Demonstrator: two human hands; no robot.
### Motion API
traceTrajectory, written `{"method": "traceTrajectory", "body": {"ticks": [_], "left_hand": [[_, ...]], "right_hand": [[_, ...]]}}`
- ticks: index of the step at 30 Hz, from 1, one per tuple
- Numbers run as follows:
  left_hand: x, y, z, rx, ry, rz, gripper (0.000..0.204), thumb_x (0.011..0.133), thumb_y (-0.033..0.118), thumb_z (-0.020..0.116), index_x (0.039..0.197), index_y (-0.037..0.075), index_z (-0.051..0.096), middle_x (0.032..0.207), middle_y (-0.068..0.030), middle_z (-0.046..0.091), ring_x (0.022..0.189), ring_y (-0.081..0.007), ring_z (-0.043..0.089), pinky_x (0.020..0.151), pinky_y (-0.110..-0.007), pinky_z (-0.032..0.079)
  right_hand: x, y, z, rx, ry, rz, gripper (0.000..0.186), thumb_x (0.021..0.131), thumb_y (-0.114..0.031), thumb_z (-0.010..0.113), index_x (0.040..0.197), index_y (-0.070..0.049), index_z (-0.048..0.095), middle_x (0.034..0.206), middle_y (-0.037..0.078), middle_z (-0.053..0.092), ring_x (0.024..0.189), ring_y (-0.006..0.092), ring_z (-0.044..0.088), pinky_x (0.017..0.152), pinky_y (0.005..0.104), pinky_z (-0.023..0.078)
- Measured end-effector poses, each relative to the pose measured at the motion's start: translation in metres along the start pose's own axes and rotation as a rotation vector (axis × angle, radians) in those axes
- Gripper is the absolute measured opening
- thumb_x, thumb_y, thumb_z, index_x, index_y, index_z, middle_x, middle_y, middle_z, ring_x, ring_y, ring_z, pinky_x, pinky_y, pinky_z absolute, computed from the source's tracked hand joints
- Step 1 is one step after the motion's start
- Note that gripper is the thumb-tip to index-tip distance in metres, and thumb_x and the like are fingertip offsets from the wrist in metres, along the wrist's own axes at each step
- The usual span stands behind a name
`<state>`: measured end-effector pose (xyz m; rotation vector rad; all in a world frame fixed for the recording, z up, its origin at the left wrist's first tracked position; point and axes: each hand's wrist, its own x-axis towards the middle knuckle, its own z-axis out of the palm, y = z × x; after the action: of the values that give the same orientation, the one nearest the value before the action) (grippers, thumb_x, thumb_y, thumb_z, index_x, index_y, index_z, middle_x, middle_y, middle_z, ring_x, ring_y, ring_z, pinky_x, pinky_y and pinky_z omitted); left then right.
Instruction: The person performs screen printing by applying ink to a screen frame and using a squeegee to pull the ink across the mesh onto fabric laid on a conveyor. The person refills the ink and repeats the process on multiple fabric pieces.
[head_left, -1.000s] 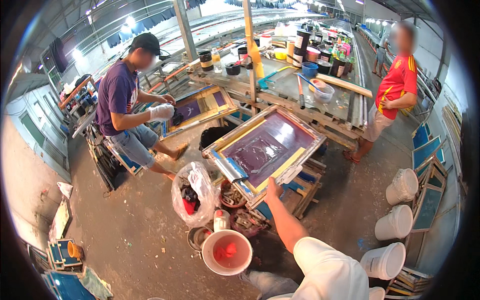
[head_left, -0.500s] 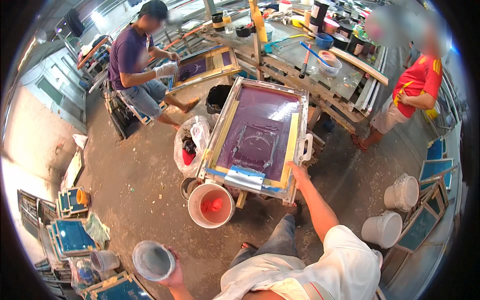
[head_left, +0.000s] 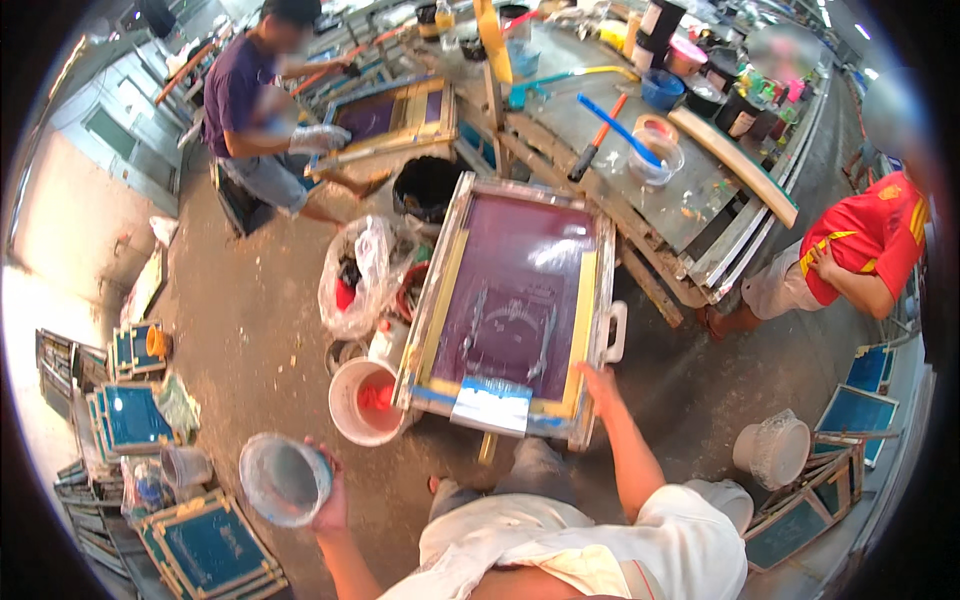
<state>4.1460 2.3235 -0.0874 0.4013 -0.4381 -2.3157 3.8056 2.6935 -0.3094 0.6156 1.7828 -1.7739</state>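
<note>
My left hand (head_left: 328,492) grips a translucent plastic tub (head_left: 284,480) by its side, held out at the lower left with its mouth facing up. Greyish smears coat the inside of the tub; how much it holds I cannot tell. Low in the middle, my right hand (head_left: 600,390) closes on the near right edge of a screen-printing frame (head_left: 500,235). The frame has purple mesh, yellow tape along its sides and wet-looking streaks around a pale design. A silvery-blue strip (head_left: 491,404) lies at its near end. On its right side is a white handle (head_left: 614,332).
A white bucket (head_left: 347,402) with red contents stands by the frame's near left corner, beside a clear bag (head_left: 352,300). A worktable (head_left: 610,160) carries tubs and tools. One person (head_left: 240,90) works at another frame; another in red (head_left: 865,240) stands right. More frames (head_left: 215,545) lean left.
The view has shifted, and my body is nearer the frame, which appears slightly lower. My left hand still holds the tub; my right hand stays on the frame's edge. The far-left person leans forward.
</note>
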Motion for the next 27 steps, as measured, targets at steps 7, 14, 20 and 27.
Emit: {"method": "traceTrajectory", "body": {"ticks": [7,14,20,27], "left_hand": [[-0.018,-0.019,0.021,-0.049,0.235,-0.05,0.078,0.083,0.063,0.067,0.141,0.011,0.056,0.145,-0.0205,0.052,0.127,-0.0412,0.051,0.11,-0.054,0.035],[-0.013,-0.007,0.005,-0.015,0.281,-0.04,0.082,0.079,0.056,0.074,0.144,0.011,0.051,0.149,-0.0168,0.049,0.133,-0.0364,0.048,0.111,-0.051,0.031],[0.014,0.013,-0.013,-0.044,0.194,-0.2,0.084,0.08,0.058,0.071,0.146,0.011,0.049,0.15,-0.0186,0.047,0.135,-0.0371,0.046,0.113,-0.051,0.03],[0.058,0.042,-0.043,-0.038,0.09,-0.305,0.08,0.086,0.061,0.064,0.144,0.008,0.05,0.146,-0.0218,0.05,0.129,-0.0403,0.051,0.111,-0.053,0.035]], "right_hand": [[0.066,-0.037,-0.021,-0.129,-0.06,0.045,0.074,0.078,-0.036,0.082,0.135,0.002,0.055,0.128,0.016,0.063,0.111,0.0273,0.063,0.088,0.0473,0.054],[0.041,-0.054,-0.01,-0.102,-0.03,0.026,0.071,0.081,-0.04,0.083,0.137,-0.004,0.057,0.128,0.009,0.064,0.115,0.0237,0.061,0.094,0.0435,0.05],[-0.008,-0.033,-0.013,-0.809,0.726,-0.656,0.041,0.086,-0.03,0.078,0.113,-0.004,0.062,0.108,0.012,0.066,0.108,0.03,0.061,0.089,0.0458,0.047],[-0.12,-0.006,0.116,-1.285,0.193,-1.294,0.024,0.076,-0.021,0.08,0.095,-0.014,0.067,0.101,0.006,0.067,0.106,0.0309,0.06,0.088,0.046,0.048]]}}
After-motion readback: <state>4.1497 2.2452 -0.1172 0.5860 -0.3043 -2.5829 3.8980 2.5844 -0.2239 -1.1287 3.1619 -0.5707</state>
